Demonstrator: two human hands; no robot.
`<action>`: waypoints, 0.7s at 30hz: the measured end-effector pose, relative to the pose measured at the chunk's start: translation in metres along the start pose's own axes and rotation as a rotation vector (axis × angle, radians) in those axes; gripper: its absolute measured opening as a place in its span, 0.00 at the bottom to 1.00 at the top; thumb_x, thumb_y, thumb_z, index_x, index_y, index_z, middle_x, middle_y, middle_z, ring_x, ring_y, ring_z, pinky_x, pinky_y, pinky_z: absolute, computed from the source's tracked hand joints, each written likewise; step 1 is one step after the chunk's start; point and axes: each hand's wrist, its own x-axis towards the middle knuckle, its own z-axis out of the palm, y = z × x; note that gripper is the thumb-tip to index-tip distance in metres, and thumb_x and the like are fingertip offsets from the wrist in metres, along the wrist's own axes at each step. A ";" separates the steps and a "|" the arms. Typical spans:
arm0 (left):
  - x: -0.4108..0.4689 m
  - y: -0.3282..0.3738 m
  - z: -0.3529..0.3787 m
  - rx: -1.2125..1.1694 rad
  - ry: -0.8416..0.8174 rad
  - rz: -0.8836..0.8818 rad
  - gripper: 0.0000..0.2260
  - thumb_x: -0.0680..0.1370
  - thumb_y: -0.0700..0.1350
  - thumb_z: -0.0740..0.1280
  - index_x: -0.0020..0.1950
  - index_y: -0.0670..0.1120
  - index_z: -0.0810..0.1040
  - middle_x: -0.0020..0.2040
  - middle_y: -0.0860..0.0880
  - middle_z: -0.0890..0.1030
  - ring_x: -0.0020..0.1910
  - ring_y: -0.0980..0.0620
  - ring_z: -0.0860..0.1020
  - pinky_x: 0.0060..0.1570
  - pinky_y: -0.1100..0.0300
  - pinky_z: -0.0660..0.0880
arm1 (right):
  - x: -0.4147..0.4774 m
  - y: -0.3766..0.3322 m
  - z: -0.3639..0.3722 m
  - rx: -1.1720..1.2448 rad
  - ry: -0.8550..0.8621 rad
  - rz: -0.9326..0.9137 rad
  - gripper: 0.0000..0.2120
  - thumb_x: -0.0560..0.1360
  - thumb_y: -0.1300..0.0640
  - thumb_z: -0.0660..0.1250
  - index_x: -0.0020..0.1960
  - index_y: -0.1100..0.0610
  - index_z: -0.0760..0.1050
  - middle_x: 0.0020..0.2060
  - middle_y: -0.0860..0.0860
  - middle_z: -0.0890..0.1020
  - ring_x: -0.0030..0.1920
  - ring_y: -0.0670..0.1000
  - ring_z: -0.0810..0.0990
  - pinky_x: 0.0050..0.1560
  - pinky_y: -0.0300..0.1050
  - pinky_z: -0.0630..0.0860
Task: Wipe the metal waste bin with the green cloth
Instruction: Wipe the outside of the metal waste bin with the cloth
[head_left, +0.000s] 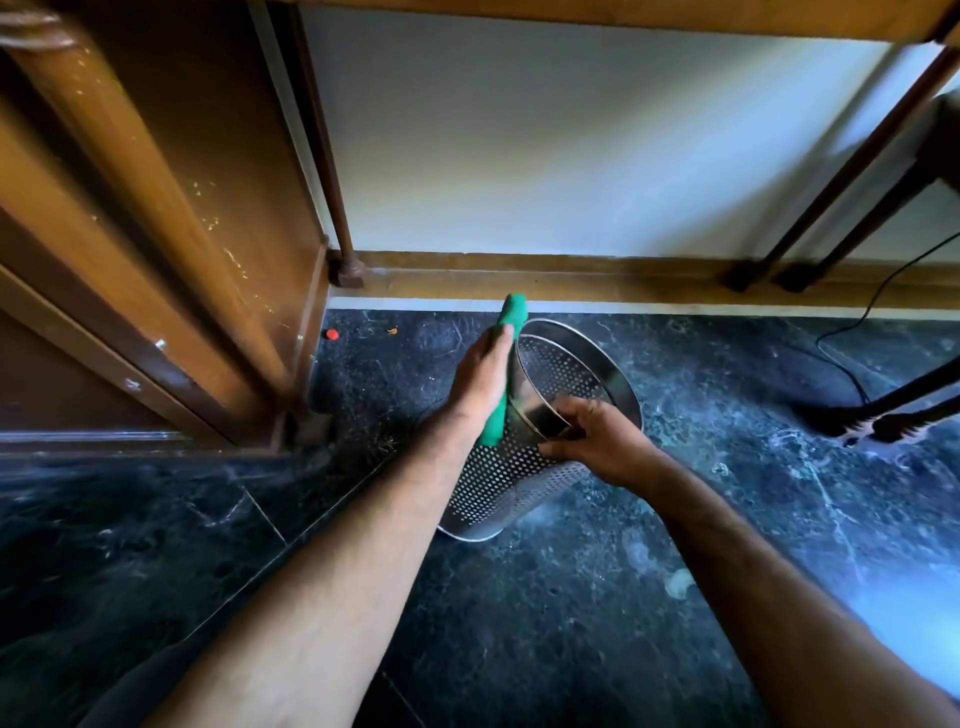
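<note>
Head view: bin (498, 478) tilted, mouth seemingly away.

no readable text, no labels, no brand marks, no numbers on any surface

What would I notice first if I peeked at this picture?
The bright green cloth, pressed by the left hand against the outside of the shiny metal bin full of little holes. The bin sits tilted on the dark marble floor, and the right hand grips its rim.
</note>
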 end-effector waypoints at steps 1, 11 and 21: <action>-0.001 0.007 0.003 0.002 0.002 0.063 0.26 0.76 0.68 0.56 0.63 0.53 0.79 0.56 0.45 0.84 0.52 0.43 0.83 0.52 0.51 0.79 | 0.000 0.001 -0.002 -0.022 -0.006 0.008 0.17 0.69 0.67 0.77 0.56 0.53 0.82 0.51 0.52 0.87 0.53 0.52 0.86 0.63 0.56 0.79; -0.020 -0.077 -0.007 0.272 -0.051 0.084 0.24 0.83 0.60 0.53 0.67 0.48 0.78 0.63 0.44 0.83 0.61 0.44 0.81 0.58 0.52 0.76 | -0.002 -0.012 0.000 -0.099 0.339 0.029 0.13 0.67 0.53 0.79 0.48 0.55 0.83 0.41 0.51 0.88 0.42 0.53 0.85 0.46 0.53 0.81; 0.003 -0.086 -0.018 0.146 -0.106 -0.225 0.26 0.84 0.58 0.51 0.74 0.44 0.72 0.73 0.37 0.74 0.70 0.39 0.74 0.71 0.46 0.70 | -0.006 -0.006 0.004 0.065 0.171 0.053 0.13 0.68 0.61 0.78 0.49 0.50 0.82 0.42 0.48 0.88 0.42 0.49 0.86 0.46 0.48 0.81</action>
